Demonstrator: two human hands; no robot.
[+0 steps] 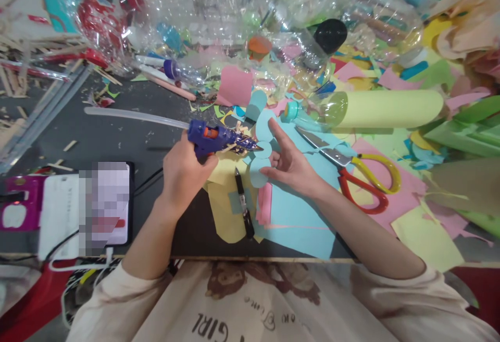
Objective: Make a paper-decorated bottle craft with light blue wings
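My left hand is wrapped round the handle of a dark blue hot glue gun, with a long clear glue stick poking out of its back. The gun's nozzle points right and meets or nearly meets a light blue paper cutout with rounded lobes. Scraps cling to the gun's front end. My right hand holds the cutout by its right side between thumb and fingers, the index finger stretched upward. Below the cutout lies a black pen on yellow paper.
Scissors with red and yellow handles lie right of my right hand on coloured paper sheets. Behind them rests a bottle with yellow-green paper. Clear plastic bottles pile up at the back. A phone lies at left.
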